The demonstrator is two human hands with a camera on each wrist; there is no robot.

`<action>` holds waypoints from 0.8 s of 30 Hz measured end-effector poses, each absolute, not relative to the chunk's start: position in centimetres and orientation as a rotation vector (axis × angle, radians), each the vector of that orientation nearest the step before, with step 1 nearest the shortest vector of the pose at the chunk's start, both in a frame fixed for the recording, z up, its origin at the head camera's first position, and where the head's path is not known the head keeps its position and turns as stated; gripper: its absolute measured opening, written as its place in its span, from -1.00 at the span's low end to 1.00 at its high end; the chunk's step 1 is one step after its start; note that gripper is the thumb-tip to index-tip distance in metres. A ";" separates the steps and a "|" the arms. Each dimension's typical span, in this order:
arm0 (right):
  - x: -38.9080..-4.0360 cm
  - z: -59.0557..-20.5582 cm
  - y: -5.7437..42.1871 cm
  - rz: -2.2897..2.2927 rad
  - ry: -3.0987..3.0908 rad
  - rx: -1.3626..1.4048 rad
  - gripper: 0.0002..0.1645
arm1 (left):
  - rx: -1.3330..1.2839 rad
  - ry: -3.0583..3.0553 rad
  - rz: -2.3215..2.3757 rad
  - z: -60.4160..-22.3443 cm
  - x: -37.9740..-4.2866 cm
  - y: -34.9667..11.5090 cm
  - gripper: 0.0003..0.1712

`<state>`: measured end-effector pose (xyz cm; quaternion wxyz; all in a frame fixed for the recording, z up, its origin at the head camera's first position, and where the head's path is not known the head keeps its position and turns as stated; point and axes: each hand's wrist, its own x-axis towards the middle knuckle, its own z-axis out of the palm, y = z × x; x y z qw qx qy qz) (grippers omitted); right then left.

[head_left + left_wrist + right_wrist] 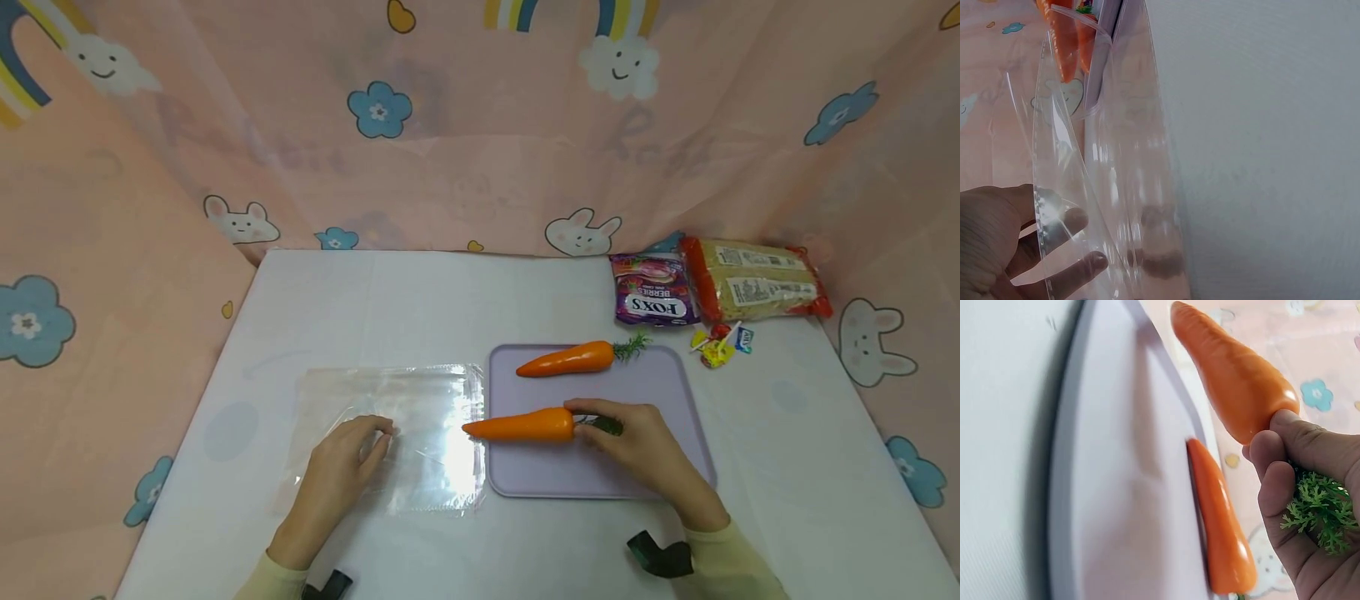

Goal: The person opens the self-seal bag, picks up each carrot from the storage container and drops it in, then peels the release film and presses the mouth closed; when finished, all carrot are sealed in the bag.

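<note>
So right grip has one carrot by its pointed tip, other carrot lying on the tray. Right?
Not the tip: the right grip has that carrot by its leafy end, as the right wrist view shows. The other carrot does lie on the tray.

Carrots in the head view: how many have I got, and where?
2. One carrot is held near its leafy end by the right hand; the other carrot lies on the far side of the lilac tray. None seem hidden.
</note>
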<state>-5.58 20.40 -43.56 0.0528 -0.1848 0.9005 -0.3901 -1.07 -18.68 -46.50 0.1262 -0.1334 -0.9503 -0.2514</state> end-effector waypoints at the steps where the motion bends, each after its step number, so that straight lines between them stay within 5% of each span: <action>1: -5.5 -43.7 20.0 -1.187 2.725 -0.584 -0.60 | -0.389 -2.765 -0.732 -46.5 -1.1 -18.7 -0.78; 24: -5.6 -46.3 13.8 -1.286 2.410 -0.991 -0.44 | -0.390 -2.753 -0.725 -46.7 -1.1 -18.7 -0.76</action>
